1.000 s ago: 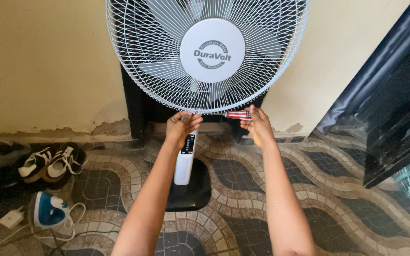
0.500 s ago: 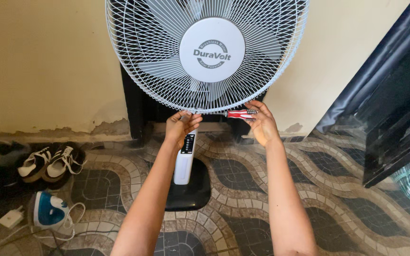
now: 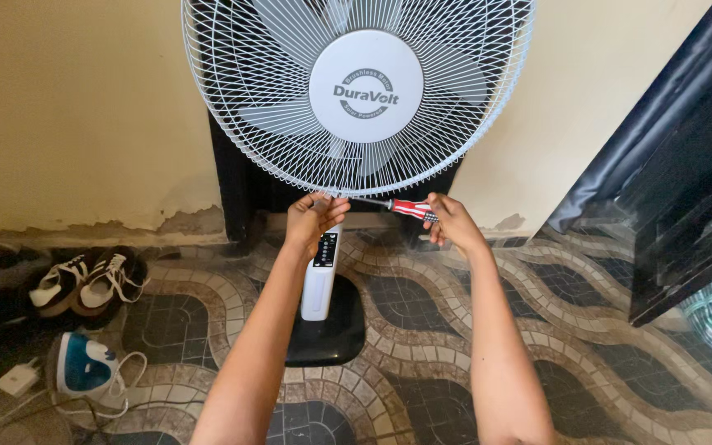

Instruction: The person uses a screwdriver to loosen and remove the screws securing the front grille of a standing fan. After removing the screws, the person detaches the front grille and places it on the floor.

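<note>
- We see the left hand (image 3: pixel 313 221) curled against the bottom edge of a white standing fan's wire grille (image 3: pixel 249 124), fingers pinching the rim, it seems.
- The right hand (image 3: pixel 452 224) is closed around a red-handled screwdriver (image 3: pixel 409 208), its shaft angled up-left to the grille's lowest point, just beside the left hand.
- Below, the fan's white post (image 3: pixel 320 288) rises from a dark base (image 3: pixel 327 338) on the patterned tile floor (image 3: pixel 587 330).
- Open floor lies to our right, up to a dark cabinet (image 3: pixel 686 214); sneakers (image 3: pixel 84 284) and a blue iron (image 3: pixel 84 367) sit well apart at left.
</note>
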